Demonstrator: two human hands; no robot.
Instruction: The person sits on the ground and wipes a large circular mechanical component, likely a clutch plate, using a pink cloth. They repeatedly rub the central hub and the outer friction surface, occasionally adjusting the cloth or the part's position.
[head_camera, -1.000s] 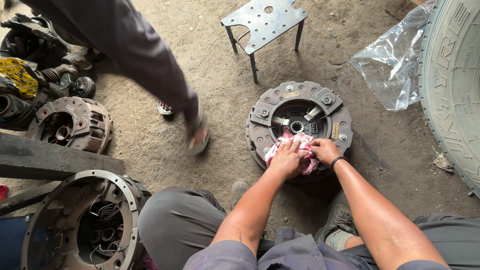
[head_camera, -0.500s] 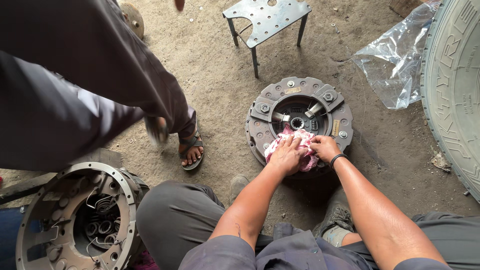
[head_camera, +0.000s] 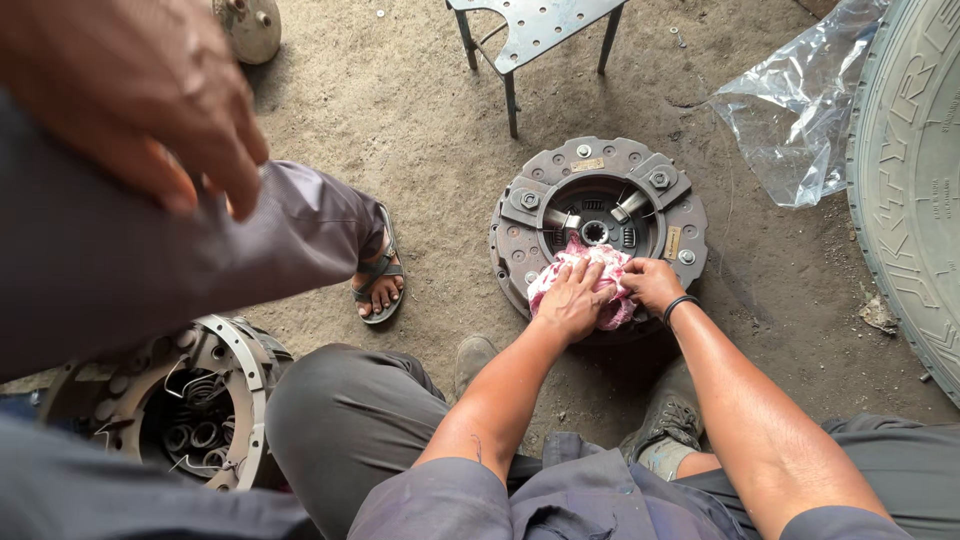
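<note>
A co-worker's hand (head_camera: 150, 110) had swung in close at upper left. Both hands, the left hand (head_camera: 572, 303) and right hand (head_camera: 650, 283), pressed a pink rag (head_camera: 585, 262) flat against the clutch plate (head_camera: 598, 225) on the floor, wiping its near rim; the next stroke probably needs firm pressure.

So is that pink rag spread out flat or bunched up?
Bunched up. The rag sits crumpled on the clutch plate, pressed under the left hand and right hand.

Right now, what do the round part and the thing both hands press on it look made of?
Round clutch cover: looks like cast metal, dull grey-brown, rusty, with bolts. Cloth: soft woven rag, pink and white, crumpled under left hand and right hand.
</note>
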